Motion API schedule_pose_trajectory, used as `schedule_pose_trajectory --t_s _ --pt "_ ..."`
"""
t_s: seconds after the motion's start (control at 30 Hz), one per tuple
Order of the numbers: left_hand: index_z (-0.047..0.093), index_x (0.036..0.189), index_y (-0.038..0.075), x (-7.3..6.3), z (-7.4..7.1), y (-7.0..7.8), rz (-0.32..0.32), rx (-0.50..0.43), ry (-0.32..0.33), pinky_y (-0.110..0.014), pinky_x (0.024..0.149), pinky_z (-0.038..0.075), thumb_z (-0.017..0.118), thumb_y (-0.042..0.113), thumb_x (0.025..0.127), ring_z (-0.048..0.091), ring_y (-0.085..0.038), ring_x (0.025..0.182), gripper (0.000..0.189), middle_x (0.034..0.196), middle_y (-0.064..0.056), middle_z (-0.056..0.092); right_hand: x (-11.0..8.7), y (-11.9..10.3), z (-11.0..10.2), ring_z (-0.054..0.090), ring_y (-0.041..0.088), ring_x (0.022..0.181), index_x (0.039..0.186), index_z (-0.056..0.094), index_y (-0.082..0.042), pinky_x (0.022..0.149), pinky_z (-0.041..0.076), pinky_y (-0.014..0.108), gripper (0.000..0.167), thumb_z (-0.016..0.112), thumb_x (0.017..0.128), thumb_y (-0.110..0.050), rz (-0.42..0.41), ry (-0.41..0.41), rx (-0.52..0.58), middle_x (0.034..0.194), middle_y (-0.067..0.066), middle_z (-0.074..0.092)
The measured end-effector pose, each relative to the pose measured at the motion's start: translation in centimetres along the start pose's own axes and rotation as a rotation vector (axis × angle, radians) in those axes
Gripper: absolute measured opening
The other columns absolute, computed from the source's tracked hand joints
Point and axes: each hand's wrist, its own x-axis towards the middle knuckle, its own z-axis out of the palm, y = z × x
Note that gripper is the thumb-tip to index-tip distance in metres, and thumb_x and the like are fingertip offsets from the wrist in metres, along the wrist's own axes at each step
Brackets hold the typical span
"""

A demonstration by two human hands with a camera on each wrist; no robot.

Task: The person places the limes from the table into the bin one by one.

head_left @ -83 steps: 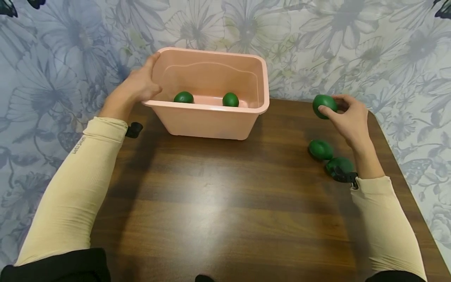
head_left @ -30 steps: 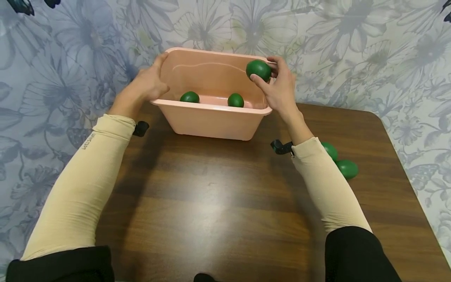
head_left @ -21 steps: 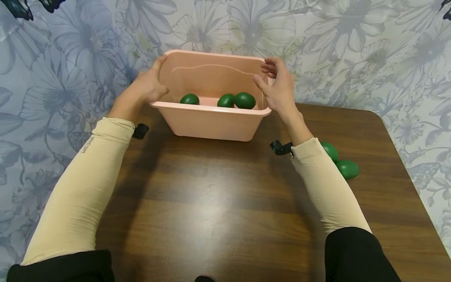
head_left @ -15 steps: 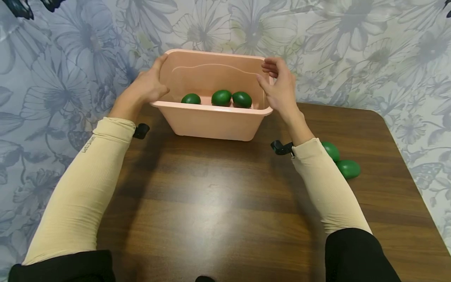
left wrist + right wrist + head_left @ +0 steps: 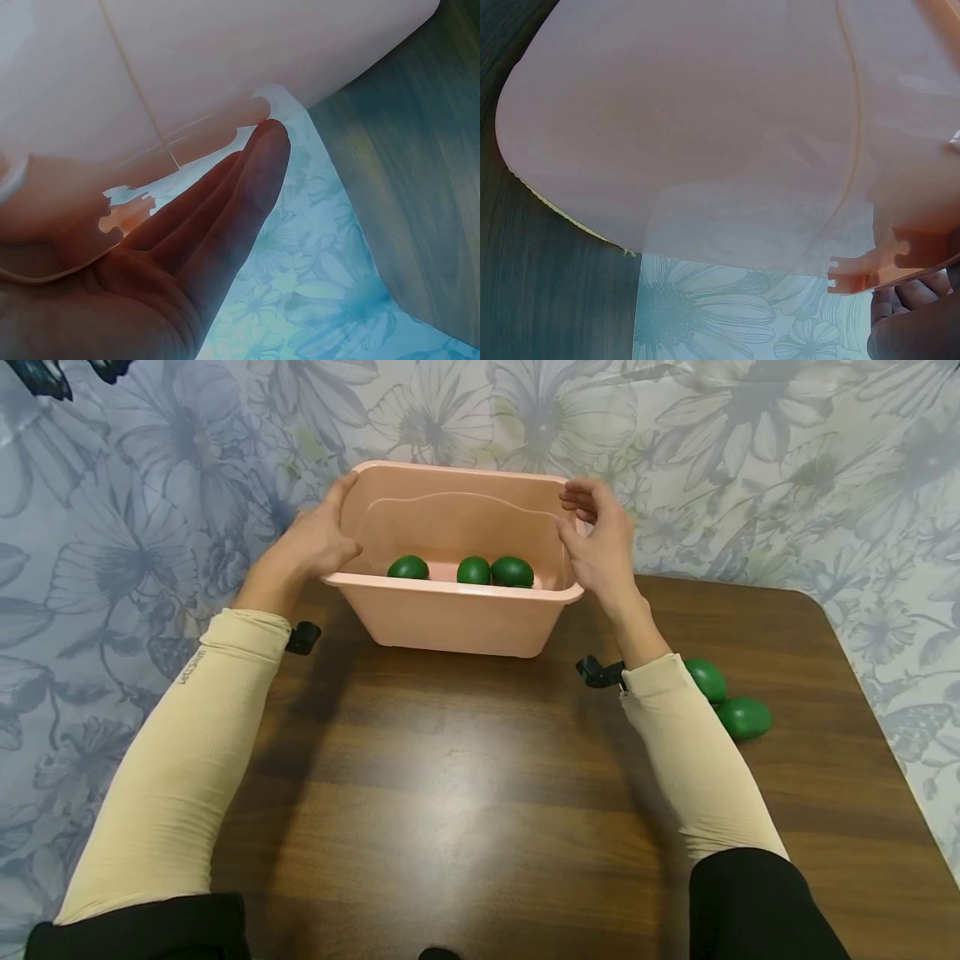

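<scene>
A peach plastic tub (image 5: 457,622) stands near the wall at the back of the table. Inside it lie three smooth dark green oval fruits, one at the left (image 5: 408,567) and two side by side farther right. My left hand (image 5: 311,543) holds the tub's left end, thumb over the rim; the left wrist view shows its straight fingers (image 5: 225,202) outside, below the rim. My right hand (image 5: 602,543) is at the right rim with nothing in it, thumb and loose fingers apart; only part of its fingers (image 5: 907,307) shows in the right wrist view.
Two more green oval fruits (image 5: 744,718) lie on the brown wooden table (image 5: 465,777), partly behind the right sleeve (image 5: 705,760). Floral wallpaper (image 5: 735,460) covers the wall behind. The table's right edge slopes down toward the lower right.
My right hand has brought a green oval fruit leftward from the table and let it drop into the tub. The fruits inside rolled and settled. My left hand has stayed on the rim.
</scene>
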Motion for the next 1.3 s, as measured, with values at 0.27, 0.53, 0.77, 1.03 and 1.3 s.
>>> schedule_pose_trajectory --t_s 0.27,0.53,0.77,1.03,1.3 --pt "-0.020 0.165 0.046 0.3 0.2 0.1 -0.005 0.029 0.000 -0.068 0.120 0.030 0.056 0.019 0.100 0.026 -0.057 0.152 0.103 0.169 -0.036 0.015 0.0 0.1 -0.2 0.064 0.016 0.125 0.138 0.060 -0.002 0.105 0.044 0.020 0.039 0.063 0.099 -0.004 0.018 -0.011 0.016 0.134 0.011 0.069" --pt "-0.020 0.165 0.045 0.2 0.3 -0.4 -0.002 0.018 0.005 -0.068 0.120 0.030 0.055 0.017 0.100 0.024 -0.056 0.154 0.104 0.171 -0.033 0.014 0.2 -0.1 0.0 0.065 0.014 0.122 0.136 0.061 -0.003 0.104 0.045 0.019 0.038 0.064 0.098 -0.003 0.011 -0.014 -0.011 0.132 0.009 0.070" --pt "-0.020 0.165 0.044 0.1 0.4 0.0 0.004 0.013 0.003 -0.068 0.119 0.031 0.056 0.017 0.100 0.026 -0.056 0.153 0.103 0.170 -0.033 0.017 0.0 0.1 -0.2 0.066 0.015 0.123 0.136 0.063 -0.002 0.105 0.046 0.021 0.038 0.061 0.098 -0.001 0.024 0.003 0.023 0.132 0.011 0.071" --pt "-0.019 0.166 0.042 0.3 0.3 0.4 0.017 0.027 0.012 -0.067 0.119 0.032 0.055 0.016 0.098 0.028 -0.056 0.152 0.104 0.170 -0.033 0.018 -0.1 0.6 -1.1 0.061 0.018 0.132 0.140 0.060 0.000 0.112 0.044 0.023 0.040 0.065 0.101 -0.006 0.012 -0.047 0.054 0.139 0.015 0.067" --pt "-0.019 0.166 0.043 0.3 0.5 0.1 0.007 0.034 0.010 -0.068 0.121 0.027 0.051 0.013 0.097 0.018 -0.054 0.156 0.103 0.172 -0.030 0.013 -2.5 -0.2 -3.7 0.058 0.024 0.135 0.142 0.059 -0.002 0.116 0.045 0.032 0.043 0.067 0.104 -0.020 0.097 -0.062 0.155 0.144 0.016 0.061"
